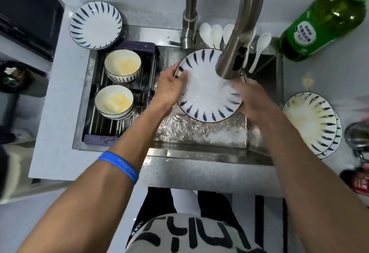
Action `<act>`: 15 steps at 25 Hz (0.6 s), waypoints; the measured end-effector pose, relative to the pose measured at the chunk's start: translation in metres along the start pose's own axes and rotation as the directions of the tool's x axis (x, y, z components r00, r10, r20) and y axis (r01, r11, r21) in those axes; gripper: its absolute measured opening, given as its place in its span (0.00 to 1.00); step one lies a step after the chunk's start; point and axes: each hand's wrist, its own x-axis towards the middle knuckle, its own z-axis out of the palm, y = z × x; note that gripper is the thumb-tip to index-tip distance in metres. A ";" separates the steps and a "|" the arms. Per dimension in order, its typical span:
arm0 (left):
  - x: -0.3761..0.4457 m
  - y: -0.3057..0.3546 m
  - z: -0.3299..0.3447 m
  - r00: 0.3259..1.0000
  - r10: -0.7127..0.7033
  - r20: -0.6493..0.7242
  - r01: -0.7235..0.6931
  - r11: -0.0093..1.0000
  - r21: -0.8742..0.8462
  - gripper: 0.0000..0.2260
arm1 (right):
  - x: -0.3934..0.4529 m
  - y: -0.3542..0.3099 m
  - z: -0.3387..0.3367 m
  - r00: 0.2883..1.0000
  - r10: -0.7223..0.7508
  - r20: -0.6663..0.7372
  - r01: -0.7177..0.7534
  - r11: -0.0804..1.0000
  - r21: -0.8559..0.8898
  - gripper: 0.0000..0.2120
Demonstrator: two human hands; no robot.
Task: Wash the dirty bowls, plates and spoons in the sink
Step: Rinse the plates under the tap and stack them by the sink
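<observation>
A white plate with blue dashes (pixel 201 101) is held over the sink (pixel 199 153) under running water from the faucet (pixel 237 39). My left hand (pixel 169 89) grips its left rim, thumb on the face. My right hand (pixel 253 101) is blurred at the plate's right edge, touching its wet surface; its grip is unclear. Two stacks of yellow-smeared bowls (pixel 122 66) (pixel 114 101) sit in the drain rack (pixel 119 125) on the left. Several white spoons (pixel 216 34) lie behind the faucet. Dirty plates (pixel 311 121) are stacked on the right counter.
A clean plate (pixel 95 25) rests on the counter at back left. A green detergent bottle (pixel 323 23) lies at back right. A metal object (pixel 357 135) and a red item (pixel 359 181) sit at the right edge. A dark appliance (pixel 26 13) stands far left.
</observation>
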 end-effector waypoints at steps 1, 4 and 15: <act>-0.002 0.000 0.004 0.998 0.028 -0.063 -0.031 0.998 -0.048 0.21 | -0.003 -0.009 -0.002 0.997 -0.072 -0.007 0.072 0.997 -0.011 0.02; -0.029 -0.009 0.028 0.988 -0.120 -0.097 0.102 0.979 -0.178 0.12 | -0.018 -0.011 0.001 0.978 -0.164 -0.131 0.175 0.981 0.078 0.09; 0.002 -0.019 0.016 0.985 -0.151 -0.081 0.150 0.988 -0.028 0.16 | -0.031 0.061 -0.030 0.562 -0.404 0.722 0.721 -0.189 -0.667 0.21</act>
